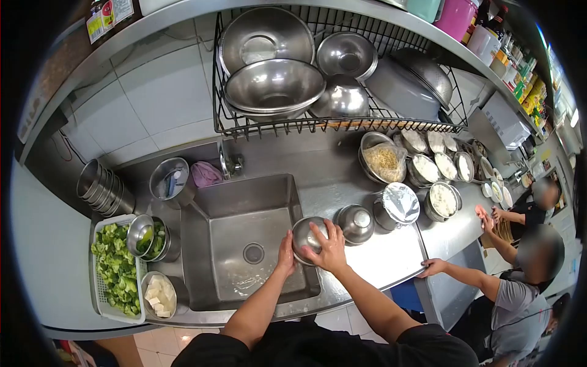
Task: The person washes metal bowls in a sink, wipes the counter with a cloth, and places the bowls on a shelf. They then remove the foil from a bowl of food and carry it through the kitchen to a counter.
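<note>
Right now both hands clasp a small steel bowl [307, 237] at the sink's [244, 244] right edge: left hand [285, 252] presses its side, right hand [330, 246] spreads over it. Better keep it tilted over the basin, gripped firmly.

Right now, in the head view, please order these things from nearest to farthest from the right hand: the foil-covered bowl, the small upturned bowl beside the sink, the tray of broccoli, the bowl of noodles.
From the right hand:
1. Small upturned bowl, just right of the hand on the counter.
2. Foil-covered bowl, further right.
3. Bowl of noodles, further back, under the rack.
4. Tray of broccoli, far left, across the sink.
</note>
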`<act>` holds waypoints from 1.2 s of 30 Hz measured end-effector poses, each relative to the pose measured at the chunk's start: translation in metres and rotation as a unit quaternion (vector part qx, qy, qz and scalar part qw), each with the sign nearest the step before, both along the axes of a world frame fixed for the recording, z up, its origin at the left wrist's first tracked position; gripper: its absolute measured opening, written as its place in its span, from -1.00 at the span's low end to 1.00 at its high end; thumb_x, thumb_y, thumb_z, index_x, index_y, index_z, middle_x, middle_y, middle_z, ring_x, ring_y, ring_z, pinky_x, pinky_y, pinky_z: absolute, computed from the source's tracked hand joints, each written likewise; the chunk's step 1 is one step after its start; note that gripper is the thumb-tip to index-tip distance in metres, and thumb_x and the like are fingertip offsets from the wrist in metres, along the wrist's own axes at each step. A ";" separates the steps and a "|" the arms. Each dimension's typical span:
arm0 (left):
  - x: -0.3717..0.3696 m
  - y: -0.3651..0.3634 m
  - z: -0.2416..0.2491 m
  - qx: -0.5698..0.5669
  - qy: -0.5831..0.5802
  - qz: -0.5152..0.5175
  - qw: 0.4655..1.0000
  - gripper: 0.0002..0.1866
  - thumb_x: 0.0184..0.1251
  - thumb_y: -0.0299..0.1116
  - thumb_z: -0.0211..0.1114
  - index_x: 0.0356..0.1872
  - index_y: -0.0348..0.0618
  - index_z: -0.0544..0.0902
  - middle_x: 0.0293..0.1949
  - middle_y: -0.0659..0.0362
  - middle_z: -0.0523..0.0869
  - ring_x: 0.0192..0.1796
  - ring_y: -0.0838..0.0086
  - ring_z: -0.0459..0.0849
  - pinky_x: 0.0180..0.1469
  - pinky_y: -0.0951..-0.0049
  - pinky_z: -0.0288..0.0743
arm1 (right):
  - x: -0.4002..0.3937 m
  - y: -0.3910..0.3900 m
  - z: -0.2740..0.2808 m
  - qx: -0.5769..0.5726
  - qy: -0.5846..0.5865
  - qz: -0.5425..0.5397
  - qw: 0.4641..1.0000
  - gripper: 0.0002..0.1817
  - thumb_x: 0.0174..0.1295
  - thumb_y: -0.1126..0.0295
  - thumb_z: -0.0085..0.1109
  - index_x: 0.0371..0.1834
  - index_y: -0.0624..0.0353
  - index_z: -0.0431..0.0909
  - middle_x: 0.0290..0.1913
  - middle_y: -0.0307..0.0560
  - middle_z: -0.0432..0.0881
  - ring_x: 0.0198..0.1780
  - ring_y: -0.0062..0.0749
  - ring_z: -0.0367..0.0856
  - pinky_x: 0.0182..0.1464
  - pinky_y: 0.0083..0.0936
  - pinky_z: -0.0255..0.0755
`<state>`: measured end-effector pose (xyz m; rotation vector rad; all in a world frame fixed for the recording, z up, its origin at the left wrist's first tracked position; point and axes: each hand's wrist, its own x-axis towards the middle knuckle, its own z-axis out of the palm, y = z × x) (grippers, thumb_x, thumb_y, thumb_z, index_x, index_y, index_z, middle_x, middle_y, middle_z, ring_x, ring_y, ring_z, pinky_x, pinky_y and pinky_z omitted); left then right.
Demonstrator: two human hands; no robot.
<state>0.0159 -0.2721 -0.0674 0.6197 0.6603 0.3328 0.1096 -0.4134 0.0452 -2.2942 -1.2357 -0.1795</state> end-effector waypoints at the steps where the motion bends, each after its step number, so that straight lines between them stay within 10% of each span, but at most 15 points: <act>1: 0.001 -0.003 -0.002 0.021 -0.003 0.022 1.000 -0.22 0.57 0.39 0.25 0.34 -0.20 0.58 0.27 0.14 0.68 0.29 0.35 0.63 0.38 0.23 0.50 | -0.002 -0.001 0.001 0.004 0.014 0.003 1.000 -0.12 0.17 -0.23 0.48 0.61 -0.36 0.50 0.61 0.27 0.31 0.47 0.46 0.33 0.40 0.40 0.34; 11: 0.006 0.025 0.016 -0.030 0.026 -0.070 0.997 -0.46 0.58 0.19 0.36 0.14 -0.13 0.74 0.07 0.12 0.81 0.11 0.32 0.76 0.22 0.14 0.67 | 0.013 -0.064 -0.024 0.065 0.106 0.189 0.974 0.51 -0.13 -0.26 0.80 0.80 0.10 0.00 0.75 0.49 -0.14 0.73 0.61 -0.07 0.68 0.30 0.08; 19: -0.032 0.008 0.003 -0.078 0.043 -0.258 0.962 -0.44 0.51 0.21 0.41 0.22 -0.04 0.78 0.05 0.16 0.88 0.09 0.36 0.86 0.15 0.16 0.78 | -0.031 -0.117 -0.032 -0.011 -0.105 0.291 0.951 0.30 -0.23 -0.04 0.83 0.71 -0.42 0.24 0.65 0.66 -0.02 0.63 0.86 0.05 0.45 0.63 0.33; 29: -0.037 0.009 -0.019 -0.067 0.057 -0.181 0.980 -0.66 0.69 -0.05 0.29 0.21 -0.01 0.77 -0.01 0.23 0.88 -0.01 0.46 0.84 0.14 0.31 0.74 | -0.042 -0.118 -0.039 -0.023 -0.178 0.289 0.940 -0.10 0.31 0.21 0.43 0.68 -0.76 0.25 0.79 0.10 0.00 0.69 0.71 0.01 0.52 0.74 0.17; 36: -0.045 0.005 -0.013 -0.252 -0.071 -0.246 0.933 -0.51 0.79 -0.02 0.04 0.48 -0.04 0.58 0.34 0.17 0.77 0.39 0.34 0.71 0.58 0.12 0.49 | -0.022 -0.084 -0.027 -0.038 -0.265 0.391 0.881 -0.13 0.39 0.13 0.27 0.73 -0.69 0.11 0.78 -0.25 0.01 0.71 0.50 0.01 0.41 0.83 0.22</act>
